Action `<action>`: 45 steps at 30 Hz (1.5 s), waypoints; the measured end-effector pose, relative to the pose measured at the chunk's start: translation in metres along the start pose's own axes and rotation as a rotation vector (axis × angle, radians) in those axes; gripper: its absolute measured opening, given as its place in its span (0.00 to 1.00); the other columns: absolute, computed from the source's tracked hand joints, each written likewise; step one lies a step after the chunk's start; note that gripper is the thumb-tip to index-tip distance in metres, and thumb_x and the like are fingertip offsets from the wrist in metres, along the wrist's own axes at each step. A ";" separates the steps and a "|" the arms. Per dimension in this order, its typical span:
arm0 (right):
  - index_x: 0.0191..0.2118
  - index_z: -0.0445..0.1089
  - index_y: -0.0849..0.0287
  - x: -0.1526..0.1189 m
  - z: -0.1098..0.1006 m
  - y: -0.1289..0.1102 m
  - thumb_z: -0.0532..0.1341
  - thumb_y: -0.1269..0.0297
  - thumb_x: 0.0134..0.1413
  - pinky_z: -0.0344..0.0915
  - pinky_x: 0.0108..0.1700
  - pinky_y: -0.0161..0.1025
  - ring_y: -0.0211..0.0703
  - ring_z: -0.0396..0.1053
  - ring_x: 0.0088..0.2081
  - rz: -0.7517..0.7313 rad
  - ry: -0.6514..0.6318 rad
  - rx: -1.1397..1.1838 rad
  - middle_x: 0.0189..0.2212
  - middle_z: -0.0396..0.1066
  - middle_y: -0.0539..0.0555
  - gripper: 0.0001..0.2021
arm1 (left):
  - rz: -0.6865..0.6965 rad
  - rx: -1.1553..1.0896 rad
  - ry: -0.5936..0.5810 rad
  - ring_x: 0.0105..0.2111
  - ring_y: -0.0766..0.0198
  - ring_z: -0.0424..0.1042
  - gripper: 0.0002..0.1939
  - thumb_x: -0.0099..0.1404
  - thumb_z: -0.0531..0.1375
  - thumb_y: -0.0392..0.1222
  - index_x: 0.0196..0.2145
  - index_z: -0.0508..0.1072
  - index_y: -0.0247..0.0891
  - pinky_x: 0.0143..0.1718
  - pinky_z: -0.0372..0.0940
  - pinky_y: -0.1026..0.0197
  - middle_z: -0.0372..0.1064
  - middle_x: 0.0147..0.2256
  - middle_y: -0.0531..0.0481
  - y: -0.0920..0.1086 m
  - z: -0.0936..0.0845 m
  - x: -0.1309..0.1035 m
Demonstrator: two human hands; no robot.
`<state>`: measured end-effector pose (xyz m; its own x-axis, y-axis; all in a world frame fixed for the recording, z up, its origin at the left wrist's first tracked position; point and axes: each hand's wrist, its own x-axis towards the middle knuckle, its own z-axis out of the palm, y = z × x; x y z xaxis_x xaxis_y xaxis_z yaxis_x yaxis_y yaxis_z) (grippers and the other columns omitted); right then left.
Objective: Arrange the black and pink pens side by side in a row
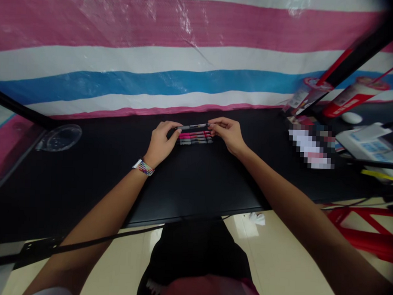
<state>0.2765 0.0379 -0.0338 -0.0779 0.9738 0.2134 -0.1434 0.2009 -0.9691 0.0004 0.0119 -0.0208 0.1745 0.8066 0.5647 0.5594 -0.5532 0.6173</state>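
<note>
A dark grey pen [193, 126] lies crosswise between my two hands at the far side of a small row of pens. My left hand [163, 140] pinches its left end between thumb and fingers. At the other end, the fingertips of my right hand [227, 133] close on it. Just nearer to me lie several pens side by side, pink ones [193, 135] and black-and-clear ones [196, 142], all parallel to the held pen. A patterned woven band [143, 166] circles my left wrist.
The black tabletop [195, 182] meets a striped plastic sheet [187, 31] behind. At left lies a clear round lid [61, 137]. Right of my hands stand two drink cups [308, 97] with straws, a white mouse [351, 117] and papers [371, 138]. A red stool [367, 231] is below.
</note>
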 end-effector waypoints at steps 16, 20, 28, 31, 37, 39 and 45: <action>0.39 0.85 0.52 -0.001 0.000 -0.005 0.79 0.55 0.49 0.80 0.48 0.52 0.45 0.77 0.34 0.039 0.022 0.016 0.34 0.82 0.53 0.12 | -0.127 -0.253 0.053 0.38 0.58 0.79 0.15 0.76 0.68 0.58 0.38 0.80 0.44 0.47 0.72 0.54 0.80 0.35 0.49 -0.001 0.000 0.004; 0.38 0.85 0.52 -0.001 -0.002 -0.006 0.80 0.55 0.48 0.79 0.47 0.51 0.44 0.76 0.33 0.034 0.016 0.036 0.34 0.82 0.52 0.12 | -0.180 -0.266 0.002 0.32 0.61 0.77 0.20 0.79 0.63 0.58 0.34 0.80 0.43 0.43 0.73 0.55 0.77 0.29 0.50 -0.004 -0.001 0.006; 0.38 0.86 0.53 -0.001 -0.002 -0.005 0.80 0.57 0.48 0.78 0.45 0.49 0.43 0.76 0.32 0.030 0.018 0.071 0.33 0.82 0.52 0.12 | -0.162 -0.296 0.027 0.35 0.61 0.80 0.09 0.75 0.68 0.50 0.40 0.79 0.43 0.45 0.74 0.55 0.79 0.31 0.51 -0.009 -0.001 0.006; 0.38 0.85 0.53 0.000 -0.003 -0.005 0.80 0.57 0.49 0.79 0.47 0.50 0.43 0.76 0.33 0.043 0.028 0.051 0.34 0.83 0.53 0.12 | -0.161 -0.294 0.022 0.37 0.60 0.81 0.10 0.75 0.69 0.50 0.38 0.78 0.43 0.47 0.76 0.54 0.80 0.32 0.50 -0.009 -0.001 0.006; 0.38 0.85 0.52 0.000 -0.004 -0.004 0.80 0.55 0.48 0.79 0.47 0.50 0.44 0.77 0.33 0.045 0.040 0.047 0.34 0.83 0.53 0.12 | -0.186 -0.370 0.044 0.36 0.61 0.80 0.15 0.67 0.75 0.51 0.45 0.78 0.45 0.44 0.75 0.56 0.79 0.33 0.52 -0.012 0.000 0.006; 0.38 0.85 0.51 0.000 -0.004 -0.003 0.80 0.54 0.48 0.79 0.47 0.50 0.44 0.76 0.33 0.043 0.043 0.049 0.34 0.83 0.53 0.13 | -0.194 -0.342 0.037 0.35 0.61 0.79 0.14 0.72 0.72 0.54 0.37 0.78 0.43 0.44 0.76 0.56 0.79 0.32 0.51 -0.013 0.000 0.006; 0.39 0.82 0.50 0.004 -0.008 -0.003 0.78 0.53 0.49 0.79 0.48 0.51 0.46 0.77 0.36 0.026 0.102 0.001 0.35 0.81 0.53 0.13 | -0.213 -0.308 0.161 0.41 0.59 0.82 0.10 0.71 0.72 0.51 0.40 0.82 0.43 0.51 0.78 0.53 0.84 0.40 0.48 -0.020 -0.001 0.008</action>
<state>0.2847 0.0418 -0.0312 0.0189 0.9845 0.1745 -0.1433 0.1754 -0.9740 -0.0101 0.0288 -0.0282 -0.0621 0.8803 0.4703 0.2958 -0.4339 0.8511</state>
